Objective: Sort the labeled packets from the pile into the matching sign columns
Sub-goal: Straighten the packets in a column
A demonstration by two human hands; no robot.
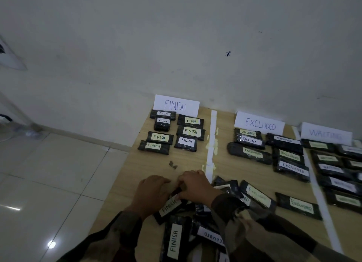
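Black packets with paper labels lie in a loose pile (pixel 197 228) at the near edge of the wooden table (pixel 188 160). My left hand (pixel 149 193) and my right hand (pixel 195 185) are side by side, both gripping the far end of a packet labeled FINISH (pixel 170 205). Three white signs stand against the wall: FINISH (pixel 176 105), EXCLUDED (pixel 259 123) and WAITING (pixel 326 133). Several matching packets lie in rows under each sign.
White tape strips (pixel 212 144) (pixel 321 201) split the table into columns. Two EXCLUDED packets (pixel 298 205) lie loose near the pile. Bare wood (pixel 162 167) shows below the FINISH rows. The table's left edge drops to a tiled floor (pixel 49 173).
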